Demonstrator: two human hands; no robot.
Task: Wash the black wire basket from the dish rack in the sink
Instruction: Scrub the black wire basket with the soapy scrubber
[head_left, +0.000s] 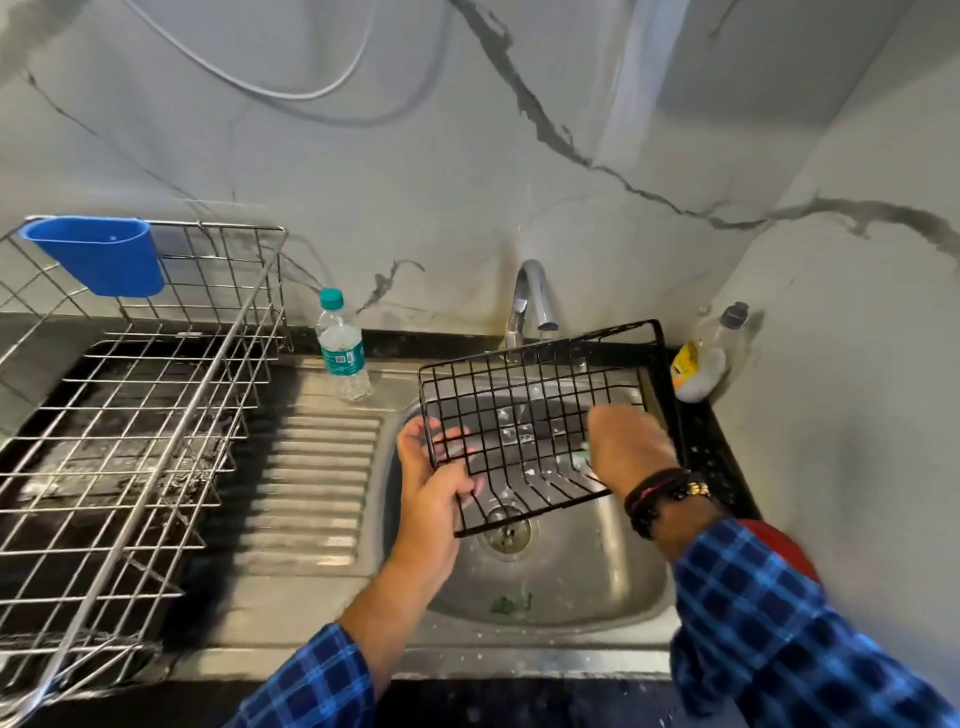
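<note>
The black wire basket (524, 410) hangs tilted over the steel sink (597, 571), just below the tap (530, 301). My left hand (434, 483) grips its lower left edge, fingers wrapped through the wires. My right hand (631, 447) is inside the basket at its right side, closed on a small green scrubber (586, 453) that is mostly hidden under the fingers. White foam flecks cling to the lower wires. The drain (506, 530) shows beneath the basket.
A steel wire dish rack (130, 415) with a blue plastic cup (104, 254) fills the left counter. A water bottle (340, 348) stands by the drainboard (311, 478). A dish soap bottle (704, 358) sits in the right corner. A green scrap (511, 603) lies in the sink.
</note>
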